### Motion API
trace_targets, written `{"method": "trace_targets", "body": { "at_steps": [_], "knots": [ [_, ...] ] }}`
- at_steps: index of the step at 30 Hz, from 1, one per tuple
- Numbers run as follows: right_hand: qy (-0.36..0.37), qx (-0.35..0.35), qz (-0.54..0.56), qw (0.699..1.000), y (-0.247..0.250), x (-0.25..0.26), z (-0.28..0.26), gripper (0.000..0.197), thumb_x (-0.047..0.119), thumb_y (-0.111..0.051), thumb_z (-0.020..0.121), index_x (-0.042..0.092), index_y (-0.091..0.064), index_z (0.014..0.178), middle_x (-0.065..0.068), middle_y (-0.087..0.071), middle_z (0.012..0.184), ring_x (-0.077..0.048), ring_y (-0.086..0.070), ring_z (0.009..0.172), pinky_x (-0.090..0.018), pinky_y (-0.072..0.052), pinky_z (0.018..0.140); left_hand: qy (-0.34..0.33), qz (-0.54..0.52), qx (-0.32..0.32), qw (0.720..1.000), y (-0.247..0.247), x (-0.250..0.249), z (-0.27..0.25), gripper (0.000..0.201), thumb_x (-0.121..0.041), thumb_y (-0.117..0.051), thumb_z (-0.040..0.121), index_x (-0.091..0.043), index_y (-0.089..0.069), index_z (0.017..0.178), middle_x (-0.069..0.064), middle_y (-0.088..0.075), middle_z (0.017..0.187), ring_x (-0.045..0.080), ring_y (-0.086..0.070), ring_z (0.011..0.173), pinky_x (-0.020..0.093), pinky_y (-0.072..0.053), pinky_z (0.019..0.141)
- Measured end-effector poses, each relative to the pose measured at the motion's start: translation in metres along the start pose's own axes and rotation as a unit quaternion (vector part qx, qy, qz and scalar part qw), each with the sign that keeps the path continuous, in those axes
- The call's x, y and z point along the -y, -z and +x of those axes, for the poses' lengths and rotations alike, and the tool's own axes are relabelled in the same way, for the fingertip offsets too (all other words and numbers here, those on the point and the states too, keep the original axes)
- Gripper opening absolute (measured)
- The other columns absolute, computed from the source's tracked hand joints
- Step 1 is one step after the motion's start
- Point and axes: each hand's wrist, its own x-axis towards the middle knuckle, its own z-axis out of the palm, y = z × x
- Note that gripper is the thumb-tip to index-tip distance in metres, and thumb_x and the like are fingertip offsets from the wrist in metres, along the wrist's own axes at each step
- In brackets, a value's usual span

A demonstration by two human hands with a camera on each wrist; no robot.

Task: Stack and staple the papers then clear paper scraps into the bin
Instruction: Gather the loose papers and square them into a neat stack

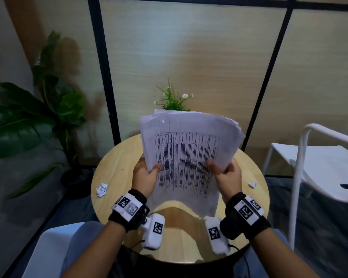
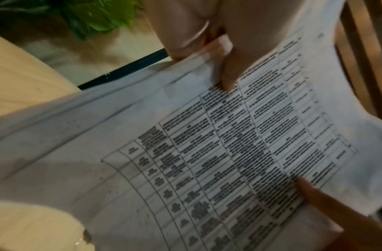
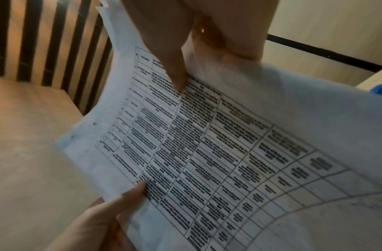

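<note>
A stack of printed papers (image 1: 187,153) with a table of text stands nearly upright over the round wooden table (image 1: 117,173), its lower edge toward me. My left hand (image 1: 149,172) grips its left edge, thumb on the front sheet (image 2: 228,73). My right hand (image 1: 223,169) grips the right edge in the same manner, thumb pressed on the print (image 3: 175,71). The sheets' top edges are fanned and uneven. One crumpled paper scrap (image 1: 102,189) lies at the table's left edge, and a smaller scrap (image 1: 252,184) lies at the right edge.
A small potted flower plant (image 1: 173,99) stands behind the papers at the table's far side. A white chair (image 1: 319,163) is on the right, a large leafy plant (image 1: 39,109) on the left. A blue object (image 3: 381,90) peeks past the papers.
</note>
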Motion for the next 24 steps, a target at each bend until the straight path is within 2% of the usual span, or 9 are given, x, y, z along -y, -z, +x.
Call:
{"method": "trace_targets", "body": {
  "at_steps": [3, 5, 7, 9, 11, 14, 18, 21, 24],
  "knots": [
    [0.003, -0.004, -0.058, 0.998, 0.005, -0.007, 0.0, 0.035, 0.011, -0.077, 0.074, 0.012, -0.058, 0.104, 0.0, -0.068, 0.096, -0.018, -0.065, 0.088, -0.031, -0.056, 0.074, 0.032, -0.056, 0.027, 0.998, 0.001, 0.002, -0.004, 0.05, -0.018, -0.071, 0.08, -0.012, -0.049, 0.125, -0.007, -0.064, 0.101, 0.003, -0.061, 0.088, 0.014, -0.048, 0.069],
    [0.007, -0.011, -0.126, 0.992, 0.008, -0.016, 0.0, 0.039, 0.012, -0.08, 0.071, 0.018, -0.058, 0.103, -0.005, -0.066, 0.099, -0.023, -0.062, 0.092, -0.037, -0.054, 0.079, 0.03, -0.017, 0.039, 0.999, 0.0, 0.01, -0.005, 0.072, -0.045, -0.076, 0.063, -0.016, -0.048, 0.122, -0.007, -0.064, 0.1, 0.01, -0.063, 0.092, 0.016, -0.047, 0.065],
    [-0.002, -0.023, -0.118, 0.993, 0.007, -0.017, 0.0, 0.04, 0.009, -0.079, 0.072, 0.021, -0.059, 0.105, -0.006, -0.065, 0.104, -0.025, -0.061, 0.097, -0.042, -0.051, 0.089, 0.015, -0.005, 0.044, 0.999, 0.0, 0.01, -0.002, 0.08, -0.054, -0.076, 0.056, -0.017, -0.048, 0.121, -0.007, -0.064, 0.102, 0.009, -0.063, 0.096, 0.017, -0.049, 0.071],
    [0.019, -0.014, -0.109, 0.994, 0.004, -0.005, 0.002, 0.031, 0.005, -0.073, 0.078, 0.012, -0.061, 0.105, -0.007, -0.064, 0.098, -0.023, -0.06, 0.092, -0.04, -0.051, 0.086, -0.006, -0.03, 0.032, 0.999, -0.002, -0.003, 0.003, 0.063, -0.034, -0.081, 0.067, -0.016, -0.049, 0.118, -0.01, -0.062, 0.101, -0.009, -0.06, 0.091, 0.007, -0.047, 0.073],
    [0.043, -0.01, -0.086, 0.995, 0.0, 0.009, 0.007, 0.021, 0.004, -0.071, 0.08, 0.005, -0.062, 0.099, -0.007, -0.064, 0.087, -0.016, -0.06, 0.08, -0.032, -0.05, 0.072, -0.044, -0.048, 0.015, 0.998, -0.002, -0.019, 0.009, 0.048, -0.015, -0.076, 0.075, -0.01, -0.053, 0.117, -0.007, -0.061, 0.098, -0.022, -0.057, 0.081, -0.002, -0.045, 0.07],
    [0.087, -0.015, -0.022, 0.996, -0.002, 0.028, 0.012, 0.02, 0.005, -0.071, 0.079, 0.013, -0.061, 0.095, 0.002, -0.065, 0.081, 0.006, -0.061, 0.064, -0.012, -0.05, 0.06, -0.072, -0.107, -0.001, 0.992, 0.001, -0.038, 0.013, 0.046, -0.008, -0.076, 0.074, 0.002, -0.058, 0.116, -0.004, -0.067, 0.095, -0.016, -0.063, 0.078, 0.002, -0.05, 0.069],
    [0.077, 0.014, -0.022, 0.997, 0.011, 0.02, 0.006, 0.05, -0.003, -0.075, 0.073, 0.013, -0.048, 0.112, 0.007, -0.06, 0.097, 0.012, -0.062, 0.078, -0.011, -0.052, 0.067, -0.04, -0.147, 0.009, 0.988, 0.006, -0.03, 0.005, 0.062, -0.009, -0.083, 0.064, -0.011, -0.049, 0.116, -0.006, -0.063, 0.101, -0.003, -0.063, 0.089, 0.015, -0.053, 0.072],
    [0.002, 0.011, -0.019, 1.0, 0.017, -0.001, 0.001, 0.051, 0.0, -0.072, 0.076, 0.017, -0.047, 0.117, 0.0, -0.062, 0.105, -0.006, -0.062, 0.094, -0.032, -0.053, 0.088, 0.018, -0.135, 0.022, 0.99, 0.001, -0.013, 0.0, 0.06, -0.015, -0.084, 0.064, -0.014, -0.049, 0.113, -0.003, -0.063, 0.099, 0.002, -0.061, 0.089, 0.015, -0.052, 0.07],
    [0.012, 0.001, -0.057, 0.998, 0.012, 0.0, 0.005, 0.022, 0.004, -0.064, 0.085, 0.013, -0.058, 0.104, -0.004, -0.066, 0.095, -0.024, -0.065, 0.092, -0.039, -0.054, 0.08, 0.017, -0.097, 0.013, 0.995, -0.005, -0.014, 0.004, 0.022, -0.006, -0.072, 0.078, -0.016, -0.06, 0.093, -0.005, -0.064, 0.085, 0.005, -0.061, 0.079, 0.025, -0.054, 0.076]
  ]
}}
